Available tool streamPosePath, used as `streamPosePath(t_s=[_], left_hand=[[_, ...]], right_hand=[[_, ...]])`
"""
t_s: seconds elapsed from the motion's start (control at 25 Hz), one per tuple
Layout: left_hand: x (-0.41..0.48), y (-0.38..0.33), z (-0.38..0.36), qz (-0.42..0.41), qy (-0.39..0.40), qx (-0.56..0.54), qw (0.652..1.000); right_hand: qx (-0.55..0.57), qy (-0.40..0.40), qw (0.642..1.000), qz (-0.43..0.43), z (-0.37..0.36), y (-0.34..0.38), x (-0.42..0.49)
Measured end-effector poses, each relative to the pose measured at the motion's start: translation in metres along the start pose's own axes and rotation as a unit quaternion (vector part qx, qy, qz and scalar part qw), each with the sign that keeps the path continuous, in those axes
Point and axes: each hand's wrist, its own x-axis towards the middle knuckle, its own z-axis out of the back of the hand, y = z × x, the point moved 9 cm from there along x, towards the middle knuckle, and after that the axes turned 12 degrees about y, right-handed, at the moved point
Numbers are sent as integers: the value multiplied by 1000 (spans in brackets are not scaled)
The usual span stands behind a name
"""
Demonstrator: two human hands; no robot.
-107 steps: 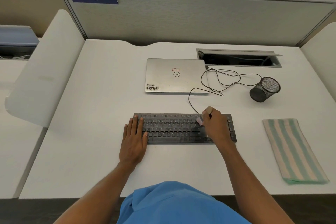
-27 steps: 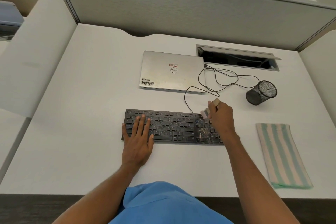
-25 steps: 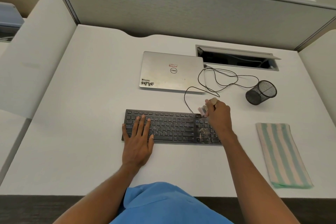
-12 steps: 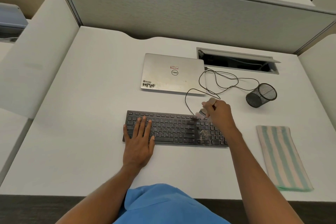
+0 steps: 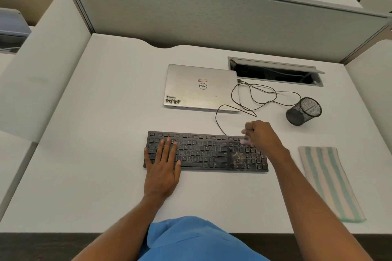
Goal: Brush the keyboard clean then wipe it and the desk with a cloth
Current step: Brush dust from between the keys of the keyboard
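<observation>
Head camera, looking down on a white tabletop [image 5: 106, 133]. A black keyboard [image 5: 203, 151] lies flat around the middle of the tabletop, parallel to its near edge. The left hand [image 5: 162, 167] lies flat on the keyboard's left part, fingers straight and slightly spread across the keys, the heel of the palm on the tabletop. The right hand [image 5: 262, 135] is curled into a fist around a small brush [image 5: 246, 140], over the keyboard's far right corner. The brush is blurred, so whether its bristles touch the keys cannot be told. A patch of pale crumbs and dust [image 5: 238, 158] sits on the keys just left of the number pad. A folded cloth [image 5: 328, 182] with green and cream stripes lies flat near the right edge, running toward the near right corner, apart from the keyboard. Beyond the keyboard is a closed silver laptop [image 5: 199, 88], with a thin black cable [image 5: 254, 95] looping beside it. A black mesh cup [image 5: 303, 111] lies on its side toward the right edge. An open cable hatch [image 5: 275, 71] is set by the far edge.
</observation>
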Motion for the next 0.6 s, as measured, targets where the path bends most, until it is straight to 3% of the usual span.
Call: streamPosePath(t_s=[0.36, 0.6], left_hand=[[0, -1, 0, -2, -3, 3, 1000], [0, -1, 0, -6, -10, -12, 1000]], right_hand=[[-35, 55, 996, 60, -40, 34, -1], [-17, 0, 1000, 24, -14, 10, -6]])
